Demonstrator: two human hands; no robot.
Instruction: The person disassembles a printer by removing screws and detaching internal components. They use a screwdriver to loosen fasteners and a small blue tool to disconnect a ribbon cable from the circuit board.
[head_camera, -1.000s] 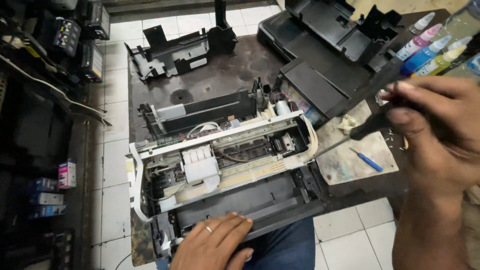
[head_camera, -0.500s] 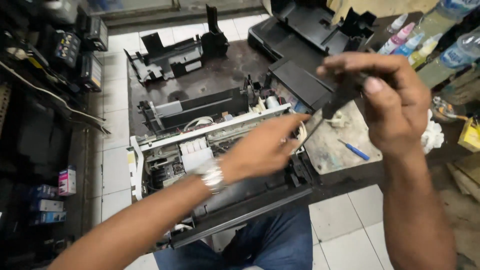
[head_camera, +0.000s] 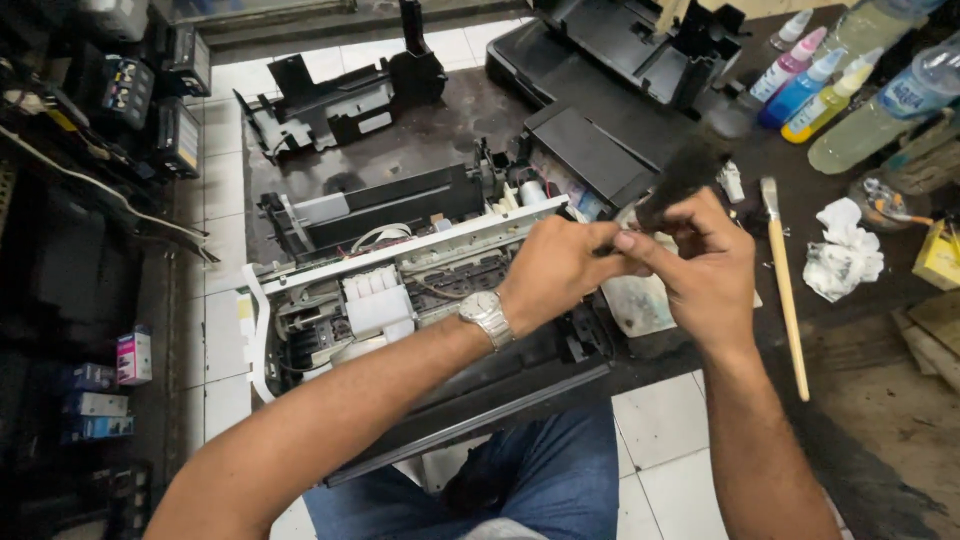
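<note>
An opened printer (head_camera: 400, 290) with its cover off lies on a dark worktable (head_camera: 420, 140), its white ink cartridge carriage (head_camera: 380, 300) exposed. Just right of it and above its edge, my two hands meet. My right hand (head_camera: 705, 270) grips a screwdriver with a blurred black handle (head_camera: 680, 175) sticking up. My left hand (head_camera: 555, 265), with a wristwatch on the wrist, pinches the screwdriver's shaft end at my right fingertips; the tip is hidden.
A wooden-handled brush (head_camera: 785, 290) and crumpled white tissue (head_camera: 845, 260) lie to the right. Coloured ink bottles (head_camera: 810, 75) stand at the back right. Black printer housings (head_camera: 620, 60) and a loose black part (head_camera: 340, 95) sit behind. Small boxes (head_camera: 130, 355) are on the left.
My left hand left the printer's front edge and rose to meet my right hand at the screwdriver. My right hand drew in toward the middle.
</note>
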